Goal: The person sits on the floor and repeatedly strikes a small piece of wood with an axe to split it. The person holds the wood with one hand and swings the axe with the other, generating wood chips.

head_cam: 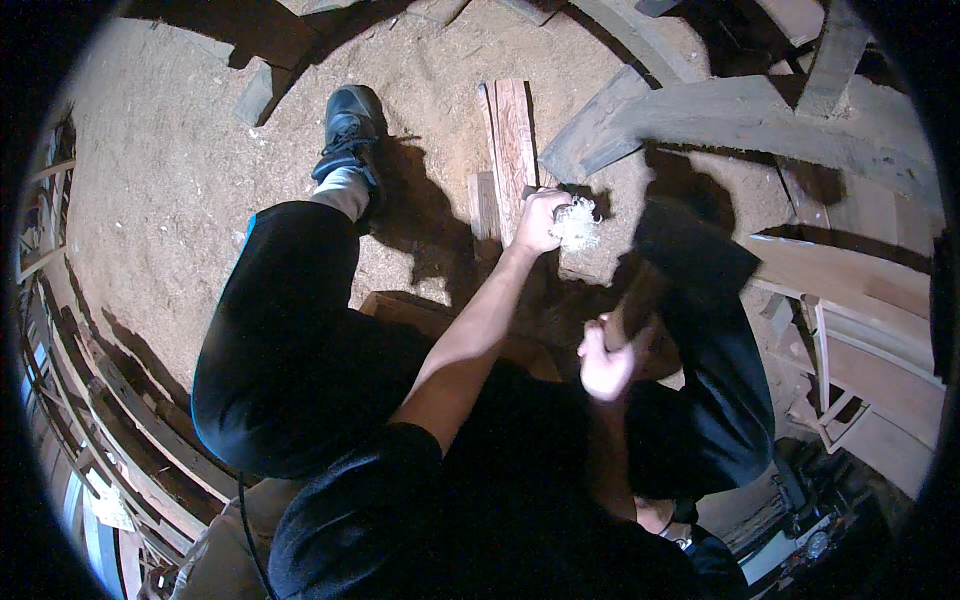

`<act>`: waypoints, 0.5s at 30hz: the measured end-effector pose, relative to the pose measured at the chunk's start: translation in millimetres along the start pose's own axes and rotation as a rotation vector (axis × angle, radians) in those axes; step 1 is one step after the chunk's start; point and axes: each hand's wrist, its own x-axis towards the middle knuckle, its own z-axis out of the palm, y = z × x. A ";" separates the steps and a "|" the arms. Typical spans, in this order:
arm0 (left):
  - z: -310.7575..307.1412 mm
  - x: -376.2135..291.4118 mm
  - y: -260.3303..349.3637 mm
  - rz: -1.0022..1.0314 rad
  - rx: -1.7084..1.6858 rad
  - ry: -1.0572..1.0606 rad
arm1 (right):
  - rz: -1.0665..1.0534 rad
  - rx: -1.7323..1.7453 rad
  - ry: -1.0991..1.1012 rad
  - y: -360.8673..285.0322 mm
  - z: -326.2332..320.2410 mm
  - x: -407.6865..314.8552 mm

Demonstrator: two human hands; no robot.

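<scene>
My left hand (541,217) is closed around a chisel-like tool whose handle end (577,225) is splayed into pale, frayed fibres. Its working end is mostly hidden by my fist. The fist is at the near part of a reddish, grained wooden board (511,127) lying on the ground. Lower and to the right, my right hand (609,364) grips the wooden handle (632,304) of a mallet-like tool. That tool's broad, dark head (697,244) is blurred and overlaps my right leg in view, apart from the frayed end.
A short wood block (484,204) lies against the board's left side. Curved timbers (720,112) cross the upper right, with planks (855,274) below. My shoe (351,131) rests on the sawdust-strewn ground (172,165). Long timbers (142,420) and part of another person (225,544) are at lower left.
</scene>
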 end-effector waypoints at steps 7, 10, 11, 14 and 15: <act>0.3 -4.7 1.2 0.055 0.048 -0.072 | -0.164 -0.370 -0.057 34.8 11.2 13.0; 3.6 -3.0 -3.1 0.024 0.114 -0.093 | -0.055 -0.380 -0.073 34.6 8.4 17.3; 6.0 -4.9 -5.4 0.013 0.130 -0.085 | -0.060 -0.384 -0.067 36.4 7.8 17.3; 6.2 -2.9 2.9 0.009 0.129 -0.111 | -0.088 -0.378 -0.049 42.9 6.6 20.1; 5.2 -3.5 3.3 0.003 0.130 -0.123 | -0.105 -0.369 -0.050 44.3 6.2 19.6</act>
